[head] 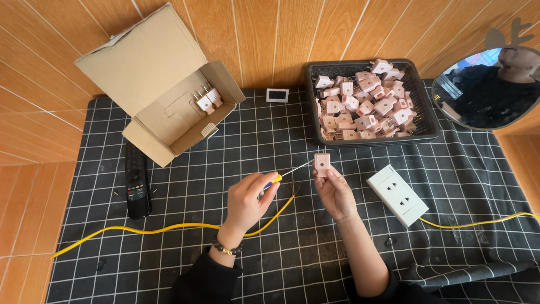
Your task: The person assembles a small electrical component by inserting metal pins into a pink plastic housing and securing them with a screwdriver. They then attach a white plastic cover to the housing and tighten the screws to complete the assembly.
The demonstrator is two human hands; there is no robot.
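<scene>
My left hand (248, 198) grips a small screwdriver (277, 178) with a yellow and blue handle, its thin shaft pointing right toward a pink plug adapter (322, 163). My right hand (335, 191) holds that adapter upright between the fingertips, just in front of the black basket. The screwdriver tip reaches the adapter's left side. Both hands hover over the black grid-patterned mat (281, 247).
A black mesh basket (427, 126) full of several pink adapters stands at the back right. An open cardboard box (163, 84) with two adapters sits back left. A black remote (136, 183), a yellow cable (157, 229), a white socket block (397, 194), a small white timer (277, 95) and a round mirror (495, 90) lie around.
</scene>
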